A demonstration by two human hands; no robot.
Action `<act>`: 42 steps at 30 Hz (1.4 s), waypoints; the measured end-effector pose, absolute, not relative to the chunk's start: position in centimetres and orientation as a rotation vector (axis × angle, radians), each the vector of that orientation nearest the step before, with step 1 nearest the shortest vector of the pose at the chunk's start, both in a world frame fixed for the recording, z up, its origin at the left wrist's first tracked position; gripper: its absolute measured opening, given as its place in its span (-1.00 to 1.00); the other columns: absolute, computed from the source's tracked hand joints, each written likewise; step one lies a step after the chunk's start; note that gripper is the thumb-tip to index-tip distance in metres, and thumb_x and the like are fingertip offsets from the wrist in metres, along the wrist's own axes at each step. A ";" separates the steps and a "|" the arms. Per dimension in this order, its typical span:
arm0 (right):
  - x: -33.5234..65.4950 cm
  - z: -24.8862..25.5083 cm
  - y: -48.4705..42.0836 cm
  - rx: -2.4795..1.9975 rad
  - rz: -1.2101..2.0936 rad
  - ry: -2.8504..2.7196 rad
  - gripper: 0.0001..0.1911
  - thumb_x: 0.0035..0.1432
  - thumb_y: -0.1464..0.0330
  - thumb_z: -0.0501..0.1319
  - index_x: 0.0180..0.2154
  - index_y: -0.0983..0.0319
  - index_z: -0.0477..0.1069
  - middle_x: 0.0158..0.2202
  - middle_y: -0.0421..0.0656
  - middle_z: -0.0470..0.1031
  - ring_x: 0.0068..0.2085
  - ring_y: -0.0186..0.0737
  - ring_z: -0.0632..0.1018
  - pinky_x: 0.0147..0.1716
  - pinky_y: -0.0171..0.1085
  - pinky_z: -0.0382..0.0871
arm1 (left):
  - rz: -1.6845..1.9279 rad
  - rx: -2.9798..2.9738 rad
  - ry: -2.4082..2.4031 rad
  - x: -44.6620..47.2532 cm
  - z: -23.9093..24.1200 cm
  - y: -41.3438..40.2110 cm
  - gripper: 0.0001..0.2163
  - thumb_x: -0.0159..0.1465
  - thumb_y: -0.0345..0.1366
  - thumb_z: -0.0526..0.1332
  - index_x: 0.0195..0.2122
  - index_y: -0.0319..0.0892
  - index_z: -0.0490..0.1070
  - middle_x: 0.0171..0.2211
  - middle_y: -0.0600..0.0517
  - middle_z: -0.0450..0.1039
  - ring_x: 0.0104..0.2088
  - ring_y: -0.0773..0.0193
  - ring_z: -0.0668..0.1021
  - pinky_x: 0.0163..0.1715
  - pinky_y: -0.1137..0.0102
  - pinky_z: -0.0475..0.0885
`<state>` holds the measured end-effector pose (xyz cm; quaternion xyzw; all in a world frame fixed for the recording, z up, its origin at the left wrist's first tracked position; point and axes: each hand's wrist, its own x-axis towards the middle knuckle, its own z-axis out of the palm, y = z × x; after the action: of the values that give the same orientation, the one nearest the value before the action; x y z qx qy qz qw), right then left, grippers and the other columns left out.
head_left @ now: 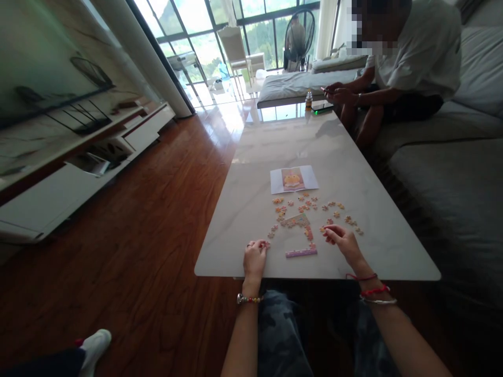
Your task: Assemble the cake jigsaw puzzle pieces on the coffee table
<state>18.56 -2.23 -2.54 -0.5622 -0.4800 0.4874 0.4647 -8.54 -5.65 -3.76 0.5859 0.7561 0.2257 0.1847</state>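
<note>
- Reddish wooden floor (176, 183) runs beside a long pale table (251, 209) with a glossy, marbled top; a grey sofa (451, 173) lines its right side, and tall windows (259, 42) light the far end.
- Loose puzzle pieces (307, 204) lie scattered on the near half of the table, around a joined section (297, 220) that bends down its right side toward a purple strip (301, 253) near the table's edge.
- Left hand (255, 257): fingertips bunched close together at a small pink piece (268, 244), left of the joined section; whether they pinch it or only touch it, I cannot tell.
- Right hand (343, 241): thumb and fingers nearly meet beside an orange-yellow piece (323, 229), right of the joined section; a firm hold cannot be made out.
- Each piece should be very light, thin and fairly stiff, likely to slide on the smooth top; best taken by opposite edges between thumb and forefinger, sparing the small knobs.
- Joined parts probably part easily if lifted by one end, so they are better pushed flat with spread fingers.
- Small bottle (308, 99) at the far end: something amber inside its lower part.
- White cabinet (88, 183) on the left: its open compartment holds pale flat things, too dim to name.
</note>
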 end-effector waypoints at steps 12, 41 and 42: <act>22.7 -2.5 -1.4 -1.489 0.987 -1.061 -0.67 -0.07 0.20 0.16 -0.33 0.32 0.40 -0.51 -0.12 0.47 -0.56 -0.34 0.41 -0.58 -0.35 0.26 | 0.575 1.907 1.988 -6.0 -3.1 -4.3 -0.85 0.16 -0.30 0.08 -0.32 -0.14 0.43 -0.35 0.00 0.38 -0.34 0.31 0.43 -0.24 0.40 0.30; 27.8 -3.5 2.9 -1.857 0.463 -1.687 -0.78 -0.14 0.35 0.22 -0.33 0.24 0.43 -0.32 -0.10 0.40 -0.34 -0.23 0.43 -0.27 -0.25 0.30 | 0.668 1.957 1.972 -1.3 3.5 4.7 -0.77 0.13 -0.22 0.07 -0.26 -0.18 0.41 -0.44 0.04 0.42 -0.46 0.34 0.44 -0.38 0.44 0.32; 27.7 -3.7 2.9 -1.881 0.479 -1.721 -0.82 -0.14 0.37 0.21 -0.37 0.23 0.43 -0.34 -0.12 0.39 -0.35 -0.25 0.43 -0.27 -0.26 0.30 | 0.691 1.948 1.946 -1.1 3.1 4.9 -0.77 0.14 -0.23 0.06 -0.27 -0.19 0.41 -0.45 0.04 0.42 -0.46 0.34 0.44 -0.37 0.43 0.32</act>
<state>27.70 2.91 -3.66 -0.6982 -0.6388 0.1777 0.2701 -1.11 4.93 3.13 0.6783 0.6777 0.2406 0.1510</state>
